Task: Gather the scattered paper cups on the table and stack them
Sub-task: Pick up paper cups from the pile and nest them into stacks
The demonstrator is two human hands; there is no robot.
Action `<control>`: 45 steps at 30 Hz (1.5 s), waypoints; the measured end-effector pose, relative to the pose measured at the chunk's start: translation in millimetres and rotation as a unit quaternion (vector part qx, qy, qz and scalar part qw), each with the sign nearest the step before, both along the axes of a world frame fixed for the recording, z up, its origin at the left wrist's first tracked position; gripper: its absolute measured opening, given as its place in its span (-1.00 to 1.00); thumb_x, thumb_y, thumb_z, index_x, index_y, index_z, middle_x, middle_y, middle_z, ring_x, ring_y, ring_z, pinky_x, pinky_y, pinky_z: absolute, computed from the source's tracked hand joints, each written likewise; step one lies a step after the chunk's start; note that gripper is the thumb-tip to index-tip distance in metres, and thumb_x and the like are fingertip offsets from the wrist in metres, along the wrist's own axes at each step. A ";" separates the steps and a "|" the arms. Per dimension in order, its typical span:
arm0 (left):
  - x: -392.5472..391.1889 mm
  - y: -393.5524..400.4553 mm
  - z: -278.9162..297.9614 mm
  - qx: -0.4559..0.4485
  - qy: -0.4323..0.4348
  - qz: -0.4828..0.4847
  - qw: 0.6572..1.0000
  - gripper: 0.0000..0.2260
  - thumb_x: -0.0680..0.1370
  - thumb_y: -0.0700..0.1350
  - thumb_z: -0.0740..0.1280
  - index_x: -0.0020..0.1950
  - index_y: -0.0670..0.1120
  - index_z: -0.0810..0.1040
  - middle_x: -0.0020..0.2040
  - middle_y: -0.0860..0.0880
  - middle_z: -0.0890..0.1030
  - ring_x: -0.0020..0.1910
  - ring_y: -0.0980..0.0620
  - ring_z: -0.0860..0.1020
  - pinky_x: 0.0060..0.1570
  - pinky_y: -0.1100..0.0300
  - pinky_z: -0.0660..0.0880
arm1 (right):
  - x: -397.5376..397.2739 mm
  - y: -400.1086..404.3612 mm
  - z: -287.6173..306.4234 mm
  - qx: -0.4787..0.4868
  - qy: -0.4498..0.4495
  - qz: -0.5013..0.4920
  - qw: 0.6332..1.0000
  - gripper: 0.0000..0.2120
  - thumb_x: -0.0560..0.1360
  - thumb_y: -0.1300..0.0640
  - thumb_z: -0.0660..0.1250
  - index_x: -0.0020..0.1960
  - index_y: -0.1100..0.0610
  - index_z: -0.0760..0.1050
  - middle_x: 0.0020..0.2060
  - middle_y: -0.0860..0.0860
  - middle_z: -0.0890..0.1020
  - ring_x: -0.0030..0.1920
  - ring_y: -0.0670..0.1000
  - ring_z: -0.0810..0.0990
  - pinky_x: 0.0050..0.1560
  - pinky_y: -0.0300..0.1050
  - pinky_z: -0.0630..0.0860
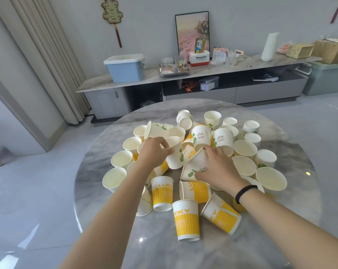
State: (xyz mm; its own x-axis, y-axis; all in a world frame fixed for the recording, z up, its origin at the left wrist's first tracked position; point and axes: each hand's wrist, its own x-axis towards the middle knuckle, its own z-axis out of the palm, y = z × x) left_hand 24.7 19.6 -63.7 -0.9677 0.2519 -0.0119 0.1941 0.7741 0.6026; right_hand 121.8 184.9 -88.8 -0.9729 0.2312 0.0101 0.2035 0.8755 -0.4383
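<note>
Left hand [154, 152]: fingers curled round the rim of a white cup with green leaf print [175, 154], thumb on the near side, the rest over the mouth; cup is upright, slightly tilted, lifted among the pile. Right hand [217, 167]: fingers bent and closed over a second green-leaf cup [195, 166] lying tilted, base pointing up and away, thumb pressed near its printed side. A black band [245, 193] sits on the right wrist.

Paper cups [243, 148] lie scattered in a dense cluster across the round grey marble tabletop [290, 220]. Some stand mouth up, some are inverted, several lie on their sides. Two kinds are visible: white with green leaves, and white with yellow "LUCKY" print. Nearest the camera, one yellow cup [186, 220] stands inverted; another [221, 214] lies tilted just beside it.

Beyond the tabletop: a low grey cabinet [261, 94] carrying a blue lidded box [125, 67].
</note>
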 end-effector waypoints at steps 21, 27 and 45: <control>74.3 -46.4 26.7 0.144 -0.237 -0.041 0.960 -0.83 0.47 0.08 0.39 -0.03 0.02 0.60 0.04 0.03 0.59 -0.02 0.03 0.52 -0.16 0.23 0.34 | 31.5 -31.0 27.9 -0.097 0.052 0.113 0.988 -0.28 0.30 -0.04 0.52 0.39 0.02 0.33 0.19 0.02 0.55 0.17 0.07 0.53 0.10 0.00 0.50; 54.0 -104.6 -8.9 -0.114 -0.047 -0.011 0.992 -0.58 0.48 0.01 0.39 0.31 -0.03 0.49 0.25 -0.09 0.50 0.21 -0.09 0.48 0.22 0.05 0.44 | 15.9 -47.4 13.3 -0.035 -0.010 0.112 0.993 -0.18 0.28 -0.10 0.51 0.44 0.03 0.25 0.26 0.04 0.51 0.22 0.08 0.50 0.17 0.00 0.47; 62.5 -130.0 -47.9 -0.115 0.035 -0.107 0.987 -0.46 0.34 -0.05 0.47 0.28 -0.03 0.40 0.19 0.01 0.47 0.22 0.00 0.36 0.17 0.09 0.43 | -12.4 -72.4 -12.0 -0.035 -0.015 0.204 0.978 -0.30 0.24 -0.05 0.52 0.34 -0.08 0.38 0.14 -0.05 0.53 0.18 0.02 0.45 0.14 -0.07 0.44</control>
State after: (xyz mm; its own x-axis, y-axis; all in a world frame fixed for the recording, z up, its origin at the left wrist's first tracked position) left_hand 87.2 -110.3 -111.6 -0.8927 0.4498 -0.0270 0.4039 0.8254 0.3945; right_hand 109.4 112.5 -100.8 -0.9837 -0.1782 -0.0220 -0.1436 0.8541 -0.4999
